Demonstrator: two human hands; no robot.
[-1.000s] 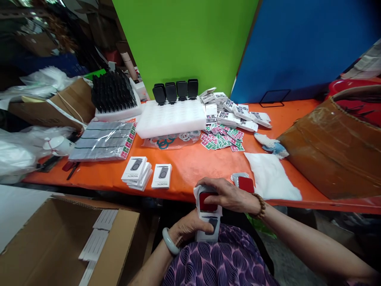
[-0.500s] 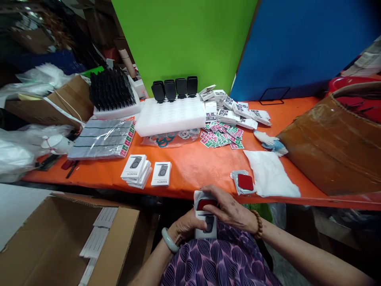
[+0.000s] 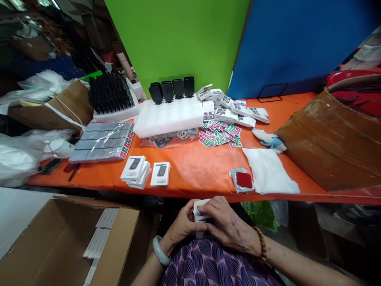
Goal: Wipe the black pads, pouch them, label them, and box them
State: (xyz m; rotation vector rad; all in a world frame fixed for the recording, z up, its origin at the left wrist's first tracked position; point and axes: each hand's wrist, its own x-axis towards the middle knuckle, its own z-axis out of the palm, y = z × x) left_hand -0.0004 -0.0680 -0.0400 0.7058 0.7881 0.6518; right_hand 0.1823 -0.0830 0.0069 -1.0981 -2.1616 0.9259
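A small white printed box (image 3: pixel 203 217) is between my two hands over the lap, partly hidden by fingers. My left hand (image 3: pixel 185 225) is closed around its left side. On the box's right side and top lies my right hand (image 3: pixel 228 224), its fingers bent onto a white piece (image 3: pixel 200 204) at the upper end. Whether that piece is a flap or a pouch I cannot tell. Near the table's front edge, a red square pad (image 3: pixel 244 180) rests on a pale pouch. White boxes marked MAGNETIC (image 3: pixel 133 169) stand in a leaning stack, with a smaller pile (image 3: pixel 160 174) beside it.
On the orange table (image 3: pixel 184 159) are a white foam tray (image 3: pixel 169 119) with black holders, scattered red and green cards (image 3: pixel 220 135), a heap of white boxes (image 3: pixel 235 111) and a white pouch (image 3: pixel 270 171). An open carton (image 3: pixel 126 234) with white boxes stands at lower left.
The red pad at my hands has gone from sight, and white shows at the box's upper end. My right hand has moved down over the box; my left fingers have shifted up its side.
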